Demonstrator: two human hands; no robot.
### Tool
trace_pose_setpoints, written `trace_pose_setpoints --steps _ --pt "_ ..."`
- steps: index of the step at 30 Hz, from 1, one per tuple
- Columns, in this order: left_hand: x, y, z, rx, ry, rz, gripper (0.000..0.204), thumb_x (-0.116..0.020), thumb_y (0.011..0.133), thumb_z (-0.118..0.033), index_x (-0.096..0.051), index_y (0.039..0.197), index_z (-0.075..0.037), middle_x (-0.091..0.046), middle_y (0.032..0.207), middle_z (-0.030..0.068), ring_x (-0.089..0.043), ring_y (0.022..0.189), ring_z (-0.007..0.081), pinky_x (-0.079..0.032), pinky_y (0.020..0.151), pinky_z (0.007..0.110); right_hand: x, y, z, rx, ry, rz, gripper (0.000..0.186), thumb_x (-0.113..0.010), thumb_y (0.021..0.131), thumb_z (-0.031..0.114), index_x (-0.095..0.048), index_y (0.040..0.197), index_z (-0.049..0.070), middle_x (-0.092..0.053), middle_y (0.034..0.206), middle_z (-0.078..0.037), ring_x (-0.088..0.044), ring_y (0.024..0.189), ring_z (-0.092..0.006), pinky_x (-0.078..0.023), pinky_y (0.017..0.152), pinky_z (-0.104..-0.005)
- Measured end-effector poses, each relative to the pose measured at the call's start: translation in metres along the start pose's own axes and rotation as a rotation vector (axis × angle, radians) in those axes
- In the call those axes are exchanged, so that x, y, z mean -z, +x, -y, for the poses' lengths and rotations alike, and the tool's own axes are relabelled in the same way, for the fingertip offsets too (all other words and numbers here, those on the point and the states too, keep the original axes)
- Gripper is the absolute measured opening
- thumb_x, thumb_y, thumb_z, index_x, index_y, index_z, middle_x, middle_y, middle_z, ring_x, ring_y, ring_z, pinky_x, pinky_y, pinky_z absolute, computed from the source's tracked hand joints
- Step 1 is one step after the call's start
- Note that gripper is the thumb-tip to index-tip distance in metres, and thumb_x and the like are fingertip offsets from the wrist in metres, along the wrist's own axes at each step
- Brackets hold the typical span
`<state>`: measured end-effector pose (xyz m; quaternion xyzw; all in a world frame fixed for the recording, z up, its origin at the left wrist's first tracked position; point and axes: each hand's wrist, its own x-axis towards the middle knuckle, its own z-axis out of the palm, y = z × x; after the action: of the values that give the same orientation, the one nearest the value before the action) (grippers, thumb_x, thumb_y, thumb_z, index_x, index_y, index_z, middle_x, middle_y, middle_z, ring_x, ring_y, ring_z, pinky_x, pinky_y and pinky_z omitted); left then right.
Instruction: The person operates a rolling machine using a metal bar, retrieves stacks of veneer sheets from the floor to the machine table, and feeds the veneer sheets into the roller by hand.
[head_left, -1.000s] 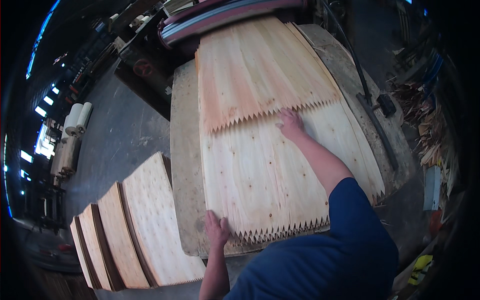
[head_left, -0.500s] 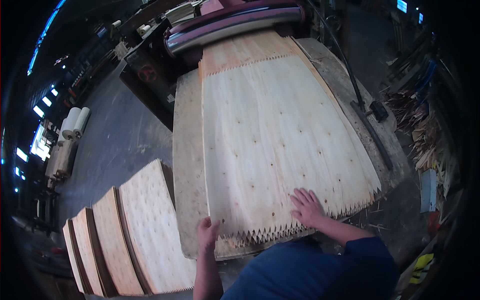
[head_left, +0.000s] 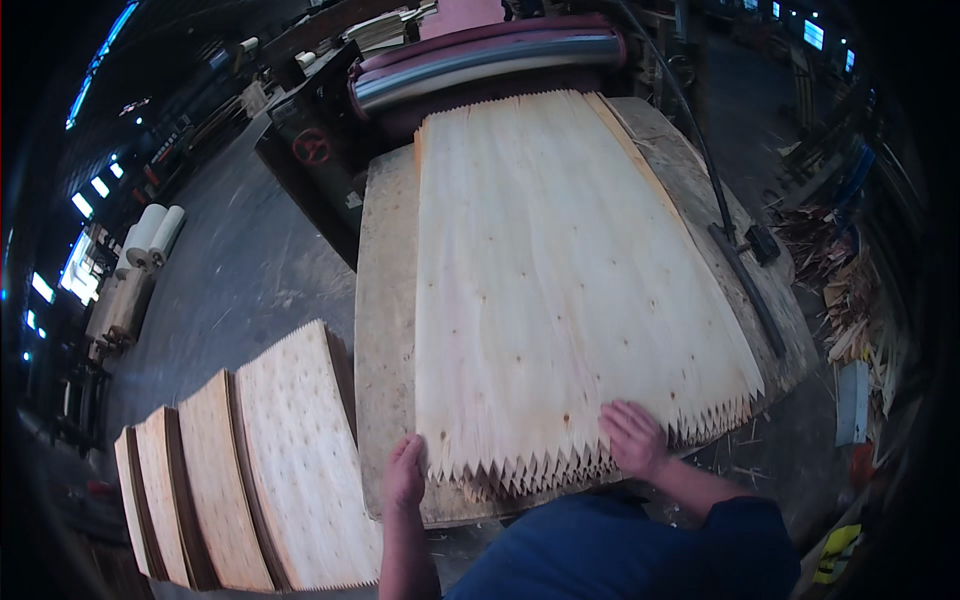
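A stack of pale, knotted veneer sheets (head_left: 560, 270) with sawtooth near and far edges lies on a worn board (head_left: 385, 260) in front of me. My left hand (head_left: 405, 465) pinches the stack's near left corner. Low on the sheet's right half, my right hand (head_left: 632, 435) lies palm down on top, fingers together and slightly bent, by the toothed near edge.
A steel-and-pink roller machine (head_left: 485, 68) with a red handwheel (head_left: 311, 147) stands beyond the stack. More veneer piles (head_left: 290, 450) are at lower left, white rolls (head_left: 160, 235) farther left. A dark bar (head_left: 740, 280) lies right, beside wood scrap (head_left: 840, 280).
The pinkish upper sheet has moved away toward the roller and is no longer seen; the pale sheet shows up to the far end. My right hand has drawn back to the near edge.
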<state>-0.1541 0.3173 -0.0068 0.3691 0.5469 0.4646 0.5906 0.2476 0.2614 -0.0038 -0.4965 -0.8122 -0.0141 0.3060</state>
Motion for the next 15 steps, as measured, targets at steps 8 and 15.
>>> trace_pose_setpoints --steps 8,15 --pt "-0.062 0.023 0.055 -0.199 1.010 0.001 0.055 -0.047 0.092 -0.031 -0.035 0.137 0.000 -0.039 0.139 0.0186 -0.037 0.130 0.0289 -0.030 0.104 0.043 -0.053 0.152 -0.166 0.032 0.002 -0.090 0.030 -0.061 0.079 0.018 -0.062 0.105 0.005 -0.058 0.118 -0.010 -0.053 0.111 -0.0295 -0.040 0.097 -0.0455" --pt "-0.039 0.018 0.082 -0.092 1.245 -0.313 0.074 -0.052 0.085 -0.045 -0.028 0.139 0.000 -0.032 0.142 0.0230 -0.032 0.132 0.0344 -0.025 0.105 0.049 -0.140 0.158 -0.187 -0.459 -0.025 0.111 0.036 -0.052 0.085 0.025 -0.056 0.118 0.010 -0.046 0.133 -0.009 -0.035 0.129 -0.0257 -0.026 0.106 -0.0461"
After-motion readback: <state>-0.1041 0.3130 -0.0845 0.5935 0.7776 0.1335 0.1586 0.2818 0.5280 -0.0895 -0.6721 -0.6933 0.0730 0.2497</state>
